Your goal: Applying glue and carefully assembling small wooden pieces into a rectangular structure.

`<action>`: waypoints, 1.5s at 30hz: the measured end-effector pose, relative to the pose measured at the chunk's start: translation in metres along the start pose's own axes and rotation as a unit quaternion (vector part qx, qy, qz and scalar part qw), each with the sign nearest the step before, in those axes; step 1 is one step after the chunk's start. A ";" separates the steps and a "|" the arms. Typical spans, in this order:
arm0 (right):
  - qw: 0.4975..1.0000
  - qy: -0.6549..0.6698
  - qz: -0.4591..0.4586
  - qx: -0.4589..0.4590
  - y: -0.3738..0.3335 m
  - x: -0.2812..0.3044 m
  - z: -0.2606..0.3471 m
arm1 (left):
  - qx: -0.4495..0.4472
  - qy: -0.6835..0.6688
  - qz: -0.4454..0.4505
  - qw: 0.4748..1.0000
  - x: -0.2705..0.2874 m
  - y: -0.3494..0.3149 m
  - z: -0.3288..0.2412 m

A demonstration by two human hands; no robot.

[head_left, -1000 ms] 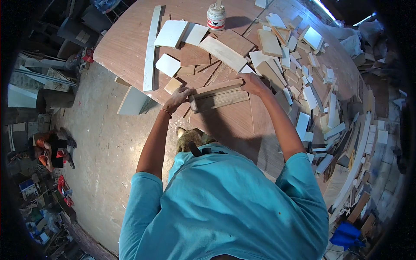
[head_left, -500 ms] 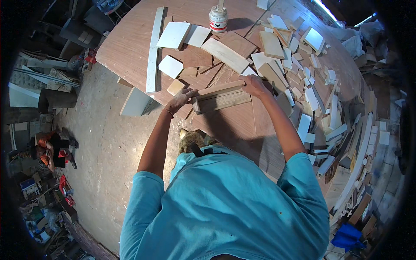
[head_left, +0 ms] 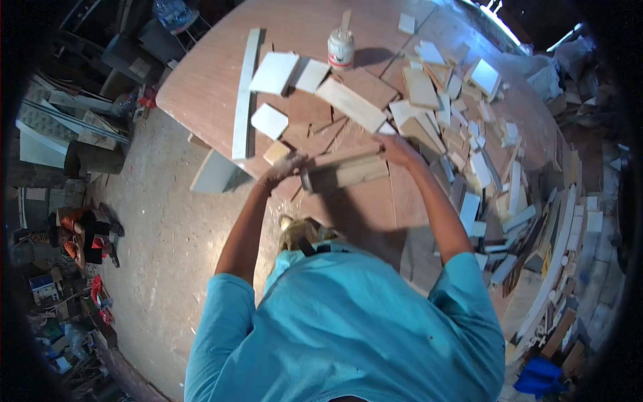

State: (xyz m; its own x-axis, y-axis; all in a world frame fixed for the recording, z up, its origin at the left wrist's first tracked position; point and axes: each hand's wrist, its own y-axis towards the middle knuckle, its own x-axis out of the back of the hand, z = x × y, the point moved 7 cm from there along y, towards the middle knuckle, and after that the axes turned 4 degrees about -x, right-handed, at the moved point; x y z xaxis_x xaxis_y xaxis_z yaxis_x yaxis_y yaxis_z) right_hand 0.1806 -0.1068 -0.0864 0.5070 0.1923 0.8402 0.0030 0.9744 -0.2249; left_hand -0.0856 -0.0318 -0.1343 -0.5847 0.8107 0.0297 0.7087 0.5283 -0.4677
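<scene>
One wooden piece point(head_left: 351, 173) is held above the table's point(head_left: 207, 74) near side, its left end grasped by the left hand point(head_left: 284, 171), its right end by the right hand point(head_left: 400, 151). Beyond the hands, one jar point(head_left: 341, 52) with one stick point(head_left: 345, 21), one long strip point(head_left: 246, 94) and three white pieces point(head_left: 274, 72) are seen. Offcuts point(head_left: 480, 167), too many to be counted, are heaped right of the right hand, where room is narrowed. The table's edge is seen near the left hand, with floor point(head_left: 154, 201) beyond it, farther left. The piece is long, unpainted, slightly blurred, tilted lower at the left; a narrow top and paler side are shown.
</scene>
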 end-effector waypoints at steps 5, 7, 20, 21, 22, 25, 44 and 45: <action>0.998 0.013 -0.027 -0.057 -0.001 0.025 -0.002 | -0.077 0.265 0.015 0.961 -0.016 0.007 -0.046; 0.994 0.041 -0.091 -0.040 0.006 0.054 0.011 | -0.122 0.283 -0.013 0.951 -0.022 0.009 -0.069; 0.912 0.046 -0.403 -0.057 0.173 0.191 0.024 | -0.278 0.300 -0.236 0.882 0.036 0.153 -0.198; 0.921 0.077 -0.376 -0.064 0.183 0.191 0.023 | -0.271 0.316 -0.246 0.876 0.039 0.164 -0.206; 0.924 0.077 -0.367 -0.071 0.189 0.192 0.025 | -0.283 0.313 -0.253 0.871 0.042 0.173 -0.213; 0.924 0.182 -0.335 -0.028 0.207 0.196 0.019 | -0.316 0.279 -0.258 0.869 0.035 0.195 -0.237; 0.920 0.083 -0.381 -0.045 0.212 0.243 0.038 | -0.399 0.298 -0.274 0.823 0.042 0.257 -0.250; 0.909 0.134 -0.390 -0.060 0.206 0.253 0.043 | -0.407 0.280 -0.275 0.825 0.046 0.253 -0.249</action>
State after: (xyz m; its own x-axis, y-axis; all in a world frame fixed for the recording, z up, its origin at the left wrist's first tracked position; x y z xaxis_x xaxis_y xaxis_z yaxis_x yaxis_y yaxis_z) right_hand 0.2725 0.1474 0.1009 0.5016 -0.6032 0.6201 0.5383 0.7788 0.3221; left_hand 0.1654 0.2021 -0.0314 -0.7933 0.2621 0.5495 0.5611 0.6651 0.4928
